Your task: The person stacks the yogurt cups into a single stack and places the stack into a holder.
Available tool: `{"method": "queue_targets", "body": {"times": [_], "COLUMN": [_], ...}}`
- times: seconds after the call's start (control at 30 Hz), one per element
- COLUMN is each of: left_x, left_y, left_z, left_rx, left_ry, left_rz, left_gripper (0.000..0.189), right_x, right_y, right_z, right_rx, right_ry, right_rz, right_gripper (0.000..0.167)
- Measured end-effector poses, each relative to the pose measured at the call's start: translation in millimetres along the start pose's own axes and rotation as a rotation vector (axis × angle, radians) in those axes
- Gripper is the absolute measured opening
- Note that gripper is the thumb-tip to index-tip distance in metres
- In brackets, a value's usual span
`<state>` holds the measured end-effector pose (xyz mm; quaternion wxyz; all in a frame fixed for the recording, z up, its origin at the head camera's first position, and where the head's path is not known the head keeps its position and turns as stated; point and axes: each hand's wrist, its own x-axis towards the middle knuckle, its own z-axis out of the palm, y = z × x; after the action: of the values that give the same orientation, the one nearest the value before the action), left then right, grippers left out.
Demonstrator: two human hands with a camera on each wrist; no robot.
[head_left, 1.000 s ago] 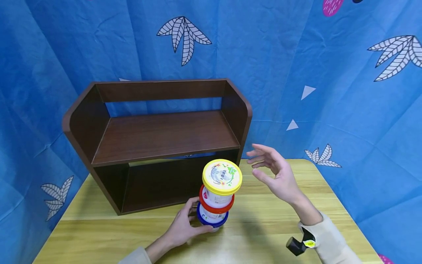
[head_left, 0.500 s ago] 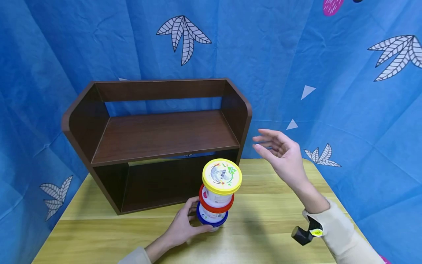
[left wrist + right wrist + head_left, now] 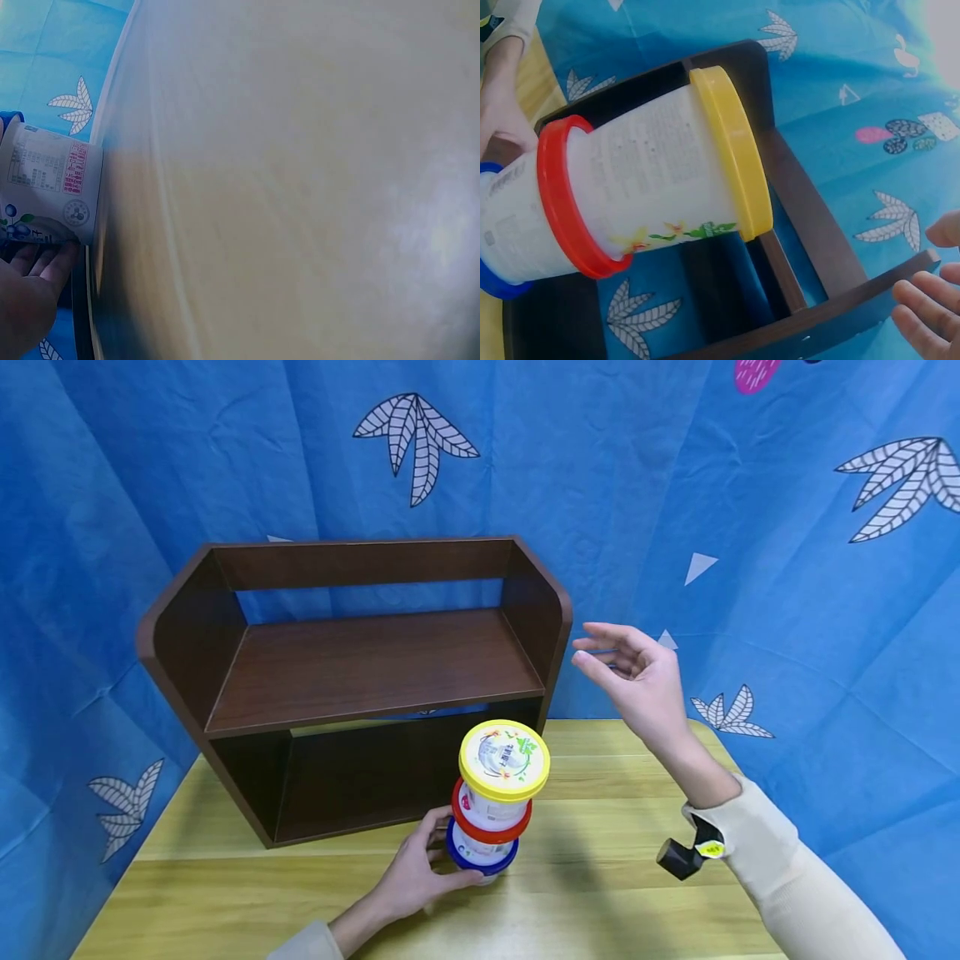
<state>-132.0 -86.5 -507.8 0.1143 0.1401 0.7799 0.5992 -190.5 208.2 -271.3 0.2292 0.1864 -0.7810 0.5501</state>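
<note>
Three white tubs stand stacked upright on the wooden table (image 3: 637,893). On top is the yellow-lidded tub (image 3: 504,762), then the red-lidded tub (image 3: 491,836), with the blue-lidded tub (image 3: 480,867) at the bottom. My left hand (image 3: 416,875) holds the lowest tub at its left side, thumb in front and fingers behind. In the left wrist view, that blue-lidded tub (image 3: 52,184) shows blueberries printed on its side. My right hand (image 3: 641,681) is raised right of the stack, fingers loosely bent, holding nothing; the right wrist view shows its fingers (image 3: 922,300) apart from the tubs.
Behind and left of the stack stands a dark brown two-tier shelf (image 3: 382,664), its right side panel (image 3: 536,618) close to my right hand. A blue patterned curtain (image 3: 600,485) hangs behind the table. A black wrist camera (image 3: 678,858) sticks out from my right sleeve.
My right hand has risen up and away from the stack, its fingers and thumb drawing somewhat closer together. My left hand and the three tubs have stayed in place.
</note>
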Motion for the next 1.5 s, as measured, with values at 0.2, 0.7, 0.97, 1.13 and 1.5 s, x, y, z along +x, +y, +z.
{"method": "queue_targets", "body": {"times": [0.2, 0.7, 0.97, 1.13, 1.5], "left_x": [-0.1, 0.8, 0.5, 1.6, 3.6], "left_y": [-1.0, -0.4, 0.6, 0.3, -1.1], "left_z": [0.4, -0.2, -0.7, -1.5, -3.6], "left_rx": [-0.01, -0.005, -0.011, -0.009, -0.012], "left_ry": [-0.004, -0.005, -0.01, -0.011, -0.012], "left_rz": [0.0, 0.001, 0.001, -0.001, -0.001], "left_gripper": [0.088, 0.087, 0.087, 0.087, 0.087], "right_x": [10.9, 31.1, 38.5, 42.0, 46.3], "right_y": [0, -10, -13, -13, -8], "right_z": [0, 1, 5, 6, 12], "right_rx": [0.004, -0.09, -0.135, -0.146, -0.133], "right_ry": [-0.004, -0.017, -0.01, 0.002, 0.03], "right_rz": [-0.024, -0.001, 0.015, 0.016, 0.001], "right_gripper": [0.036, 0.035, 0.036, 0.036, 0.036]}}
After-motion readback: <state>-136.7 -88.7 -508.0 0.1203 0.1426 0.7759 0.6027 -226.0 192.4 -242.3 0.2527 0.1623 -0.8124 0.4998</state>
